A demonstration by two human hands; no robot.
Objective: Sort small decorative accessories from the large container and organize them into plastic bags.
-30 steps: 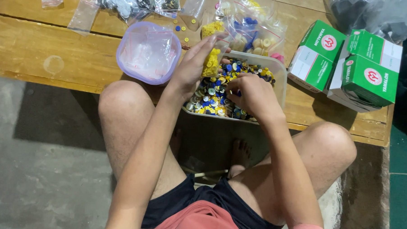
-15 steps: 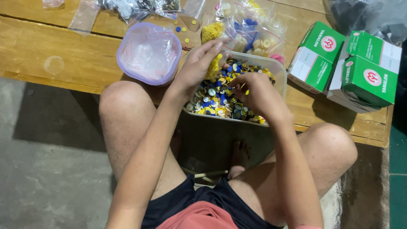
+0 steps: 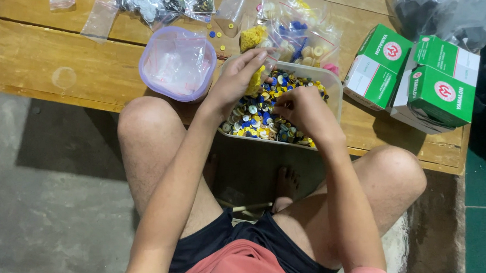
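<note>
1. A seated person leans over a low wooden bench (image 3: 52, 44), knees drawn up on either side of a pale rectangular tub (image 3: 331, 83) heaped with small buttons (image 3: 257, 118) in blue, yellow and white.
2. The left hand (image 3: 235, 79) is raised over the tub's far-left corner, fingers closed around a small clear bag of yellow buttons (image 3: 254, 80), held upright, apparently so its mouth stays up over the tub.
3. The right hand (image 3: 300, 109) rests on the heap, fingertips pinched together among the buttons; whether a button sits between them cannot be told.
4. The tub stands at the bench's near edge, between the knees, within easy reach of both hands.
5. Just left of the tub sits a round lilac container (image 3: 176, 64) stuffed with empty clear bags, close beside the left hand.
6. Behind the tub lie filled bags (image 3: 300, 39) of sorted buttons, colours kept apart.
7. To the right, green and white cartons (image 3: 417, 78) are stacked well clear of the work.
</note>
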